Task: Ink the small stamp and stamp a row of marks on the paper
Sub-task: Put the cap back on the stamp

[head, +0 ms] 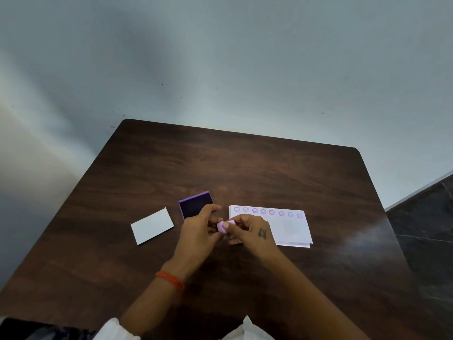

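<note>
A small pale-pink stamp (225, 226) is held between both hands above the dark wooden table (245, 163). My left hand (199, 229) grips its left end, and my right hand (250, 231) pinches its right end. Just behind my left hand lies the open purple ink pad (195, 204), its front corner hidden by my fingers. To the right lies the white paper (291, 229), with a row of several round purple marks (268, 212) along its far edge. My right hand covers the paper's left part.
A white rectangular lid or card (152, 225) lies left of the ink pad. The table's far edge meets a pale wall, and dark floor tiles (426, 217) show past its right edge.
</note>
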`<action>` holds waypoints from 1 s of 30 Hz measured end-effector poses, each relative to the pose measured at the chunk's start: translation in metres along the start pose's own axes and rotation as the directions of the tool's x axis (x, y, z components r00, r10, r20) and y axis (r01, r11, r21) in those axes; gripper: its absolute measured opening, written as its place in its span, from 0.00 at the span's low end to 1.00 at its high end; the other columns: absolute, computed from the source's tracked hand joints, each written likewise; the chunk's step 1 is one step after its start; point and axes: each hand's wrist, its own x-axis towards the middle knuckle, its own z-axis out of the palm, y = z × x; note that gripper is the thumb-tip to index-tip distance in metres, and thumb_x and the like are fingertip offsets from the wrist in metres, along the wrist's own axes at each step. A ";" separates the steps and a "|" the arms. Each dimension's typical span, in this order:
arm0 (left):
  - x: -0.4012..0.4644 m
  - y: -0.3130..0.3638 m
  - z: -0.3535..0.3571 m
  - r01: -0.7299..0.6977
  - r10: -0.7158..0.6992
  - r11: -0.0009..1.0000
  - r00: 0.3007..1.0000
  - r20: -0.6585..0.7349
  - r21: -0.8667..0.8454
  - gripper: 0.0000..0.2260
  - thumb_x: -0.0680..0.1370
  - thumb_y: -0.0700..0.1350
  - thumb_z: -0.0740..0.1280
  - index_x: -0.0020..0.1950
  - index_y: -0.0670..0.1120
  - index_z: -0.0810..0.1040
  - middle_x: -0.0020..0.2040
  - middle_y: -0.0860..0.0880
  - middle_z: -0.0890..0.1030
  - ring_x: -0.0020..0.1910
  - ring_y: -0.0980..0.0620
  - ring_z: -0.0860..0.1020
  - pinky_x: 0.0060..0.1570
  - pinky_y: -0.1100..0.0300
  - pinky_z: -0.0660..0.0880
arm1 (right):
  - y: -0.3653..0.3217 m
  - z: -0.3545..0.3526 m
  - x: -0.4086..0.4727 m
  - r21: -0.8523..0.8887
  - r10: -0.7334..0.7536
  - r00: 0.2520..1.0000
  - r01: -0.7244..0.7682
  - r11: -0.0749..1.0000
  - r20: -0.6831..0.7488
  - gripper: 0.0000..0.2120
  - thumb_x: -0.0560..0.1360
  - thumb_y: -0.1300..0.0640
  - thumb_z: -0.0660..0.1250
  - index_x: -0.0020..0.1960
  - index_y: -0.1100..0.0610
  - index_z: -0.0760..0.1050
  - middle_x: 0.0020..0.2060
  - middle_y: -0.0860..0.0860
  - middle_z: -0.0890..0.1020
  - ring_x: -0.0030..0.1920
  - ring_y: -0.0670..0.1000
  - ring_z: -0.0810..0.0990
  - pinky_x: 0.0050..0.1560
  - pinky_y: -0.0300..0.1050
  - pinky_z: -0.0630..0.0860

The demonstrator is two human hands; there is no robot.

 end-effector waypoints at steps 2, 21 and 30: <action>0.000 0.000 0.000 0.002 -0.002 1.000 1.000 -0.011 0.009 0.22 0.70 0.46 0.73 0.62 0.48 0.72 0.51 0.47 0.84 0.46 0.59 0.78 0.46 0.74 0.71 | 0.000 0.000 0.000 -0.015 0.002 1.000 -0.003 1.000 -0.007 0.12 0.69 0.49 0.72 0.48 0.55 0.81 0.42 0.54 0.86 0.42 0.50 0.84 0.49 0.49 0.82; 0.003 -0.031 0.006 0.151 -0.152 0.987 0.988 -0.027 -0.052 0.19 0.69 0.43 0.73 0.59 0.50 0.75 0.55 0.51 0.80 0.54 0.55 0.77 0.54 0.64 0.71 | 0.005 0.019 0.030 -0.339 -0.170 0.985 0.167 0.926 0.020 0.05 0.70 0.59 0.69 0.45 0.57 0.77 0.40 0.56 0.83 0.43 0.56 0.80 0.45 0.45 0.74; -0.001 -0.057 0.005 0.247 -0.250 0.968 0.965 0.072 0.054 0.26 0.69 0.37 0.73 0.64 0.49 0.71 0.62 0.48 0.76 0.58 0.53 0.75 0.56 0.63 0.72 | 0.022 0.045 0.048 -0.576 0.000 0.998 0.040 0.817 0.070 0.12 0.77 0.55 0.59 0.48 0.62 0.76 0.48 0.60 0.82 0.48 0.55 0.78 0.47 0.40 0.68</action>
